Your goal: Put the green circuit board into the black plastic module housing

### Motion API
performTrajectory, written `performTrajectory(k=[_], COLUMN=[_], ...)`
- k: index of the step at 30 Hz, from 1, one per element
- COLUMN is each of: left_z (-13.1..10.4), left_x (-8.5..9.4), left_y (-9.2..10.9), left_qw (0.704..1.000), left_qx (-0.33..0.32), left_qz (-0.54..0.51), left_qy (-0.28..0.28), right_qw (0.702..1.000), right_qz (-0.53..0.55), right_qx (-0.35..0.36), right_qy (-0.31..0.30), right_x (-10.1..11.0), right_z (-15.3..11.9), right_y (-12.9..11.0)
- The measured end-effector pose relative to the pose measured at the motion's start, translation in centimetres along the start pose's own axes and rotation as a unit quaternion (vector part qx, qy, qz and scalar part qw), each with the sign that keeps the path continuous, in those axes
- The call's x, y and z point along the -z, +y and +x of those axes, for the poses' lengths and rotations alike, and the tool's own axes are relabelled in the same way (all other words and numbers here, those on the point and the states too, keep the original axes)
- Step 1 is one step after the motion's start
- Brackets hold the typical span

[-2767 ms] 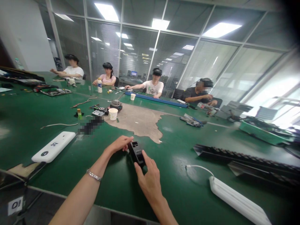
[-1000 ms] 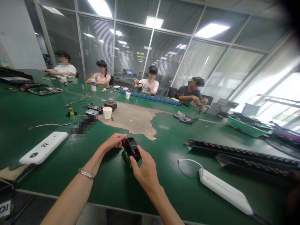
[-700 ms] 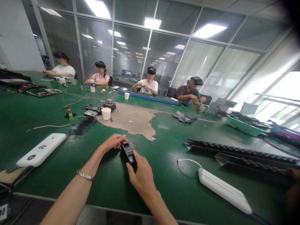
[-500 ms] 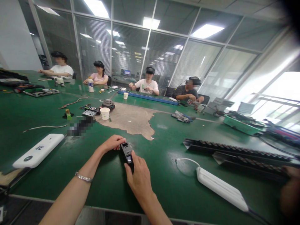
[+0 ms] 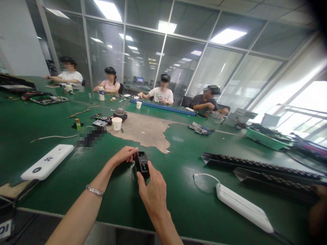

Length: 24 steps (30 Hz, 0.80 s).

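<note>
A small black rectangular box (image 5: 142, 160) with recesses and slots in its upper face is between my hands, tilted just over the green table. My right hand (image 5: 154, 188) grips its near end, thumb on the left side and fingers along the right. At the far left corner, the closed fingers of my left hand (image 5: 124, 155) pinch the box's edge. A reddish spot shows by those fingertips, too small to make out. The underside of the box is hidden.
A white power bank-like case (image 5: 48, 161) lies left, another white case (image 5: 242, 207) with a short cable right. Black metal channels (image 5: 255, 163) lie beyond it. A paper cup (image 5: 117, 124) stands on bare brown board (image 5: 145, 127). Several people sit across the green table (image 5: 181, 200).
The black box has turned so more of its slotted upper face shows. Both hands stay on it, shifted slightly right in view. The whole scene has moved a little with my head.
</note>
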<state>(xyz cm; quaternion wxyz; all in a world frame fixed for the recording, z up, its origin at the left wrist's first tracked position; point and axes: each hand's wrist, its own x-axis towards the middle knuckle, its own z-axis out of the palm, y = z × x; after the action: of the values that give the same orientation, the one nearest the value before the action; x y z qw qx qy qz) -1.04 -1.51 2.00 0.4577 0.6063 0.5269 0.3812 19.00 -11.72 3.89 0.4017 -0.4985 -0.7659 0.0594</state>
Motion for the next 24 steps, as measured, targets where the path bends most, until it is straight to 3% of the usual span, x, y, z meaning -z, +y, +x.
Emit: performTrajectory(k=[3,7,13,20,24], left_z=[0.0,0.4,0.6,0.5,0.5], left_x=[-0.1,-0.1,0.0,0.0,0.0], left_y=[0.0,-0.5,-1.0,-1.0,-0.8], left_qw=[1.000,1.000,1.000,1.000,1.000], left_qx=[0.003,0.002,-0.003,-0.007,-0.004], left_qz=[-0.009,-0.015,0.001,0.013,0.019], left_qy=[0.001,-0.001,-0.011,-0.015,-0.017], right_qw=[0.999,0.997,0.996,0.995,0.997], right_qz=[0.022,0.025,-0.010,-0.017,-0.031], right_qx=[-0.019,-0.033,-0.078,-0.100,-0.070], right_qy=[0.027,0.066,0.047,0.000,-0.003], right_x=[1.6,2.9,2.2,1.3,1.0], right_z=[1.2,1.6,-0.2,-1.1,-1.4], right_y=[0.3,3.2,7.7,8.8,9.0])
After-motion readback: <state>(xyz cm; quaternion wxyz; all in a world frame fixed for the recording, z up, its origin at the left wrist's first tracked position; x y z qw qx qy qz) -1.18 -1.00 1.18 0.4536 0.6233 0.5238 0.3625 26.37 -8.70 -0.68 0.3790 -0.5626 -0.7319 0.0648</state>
